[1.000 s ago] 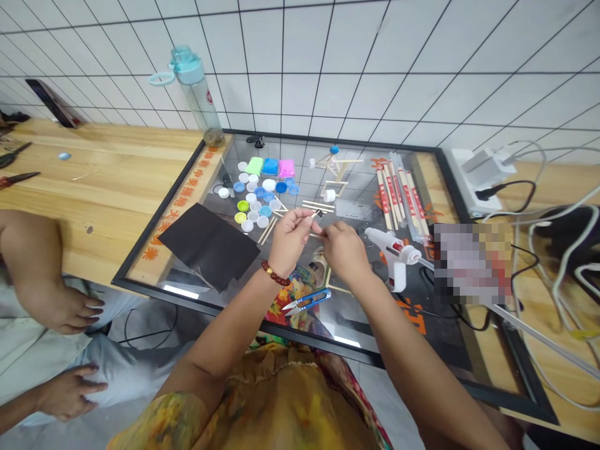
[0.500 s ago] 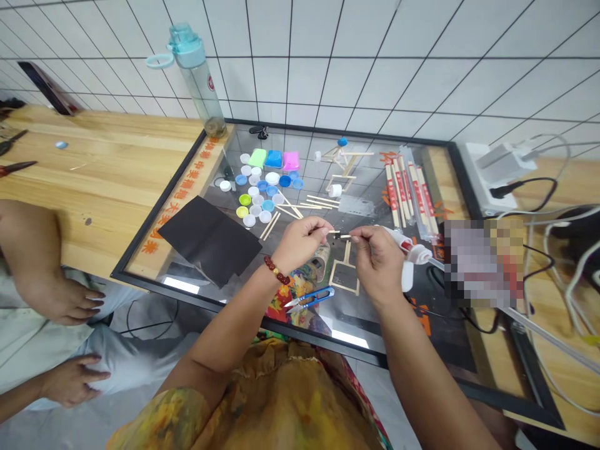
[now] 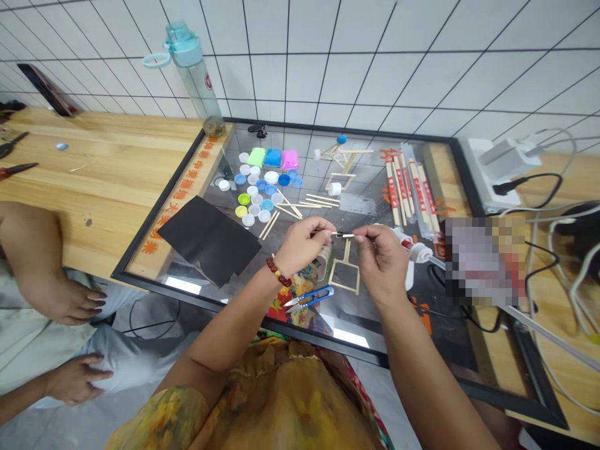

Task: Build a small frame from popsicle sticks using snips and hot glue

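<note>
My left hand (image 3: pixel 301 245), with a beaded bracelet at the wrist, pinches one end of a short, thin wooden stick (image 3: pixel 347 235). At the other end, the fingertips of my right hand (image 3: pixel 382 259) are closed on it. A small black piece shows along the stick between the two hands; whether there is one stick or two is too small to tell. Just below lies a stick frame (image 3: pixel 332 277) with a short handle, flat on the glass. Blue-handled thread snips (image 3: pixel 310 299) rest nearer to me. Black paper (image 3: pixel 206 240) lies to the left of my left hand.
Bottle caps (image 3: pixel 267 205), loose sticks (image 3: pixel 319 201) and clay packets (image 3: pixel 273 157) lie beyond my hands. A stick model (image 3: pixel 344 164) stands behind them. At right are wrapped chopsticks (image 3: pixel 398 187), a white glue gun (image 3: pixel 419 253) and cables. Another person's hands (image 3: pixel 77 303) are at left.
My right hand has shifted slightly to the right, and a little more pale stick shows between my hands. The left hand keeps its pinch.
</note>
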### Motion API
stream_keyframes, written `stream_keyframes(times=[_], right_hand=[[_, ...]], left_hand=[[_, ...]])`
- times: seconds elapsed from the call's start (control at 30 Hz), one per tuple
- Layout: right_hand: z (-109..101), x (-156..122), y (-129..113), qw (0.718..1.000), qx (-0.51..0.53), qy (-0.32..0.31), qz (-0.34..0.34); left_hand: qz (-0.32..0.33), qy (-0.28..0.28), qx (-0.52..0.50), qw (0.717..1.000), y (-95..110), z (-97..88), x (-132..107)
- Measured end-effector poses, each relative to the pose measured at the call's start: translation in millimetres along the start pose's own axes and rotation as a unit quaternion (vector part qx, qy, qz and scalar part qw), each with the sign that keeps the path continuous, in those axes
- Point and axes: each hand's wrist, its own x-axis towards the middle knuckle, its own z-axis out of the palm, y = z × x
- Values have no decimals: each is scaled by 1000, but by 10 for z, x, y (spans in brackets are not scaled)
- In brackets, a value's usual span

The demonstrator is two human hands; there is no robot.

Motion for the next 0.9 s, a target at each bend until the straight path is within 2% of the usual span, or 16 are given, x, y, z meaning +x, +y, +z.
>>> stream_keyframes(times=[0.57, 0.9], right_hand=[[-5, -18, 0, 999, 12, -10, 42], [2, -16, 4, 999, 16, -8, 47]], left_hand=[[9, 16, -24, 1000, -13, 27, 4], [13, 23, 2, 1000, -20, 31, 4]])
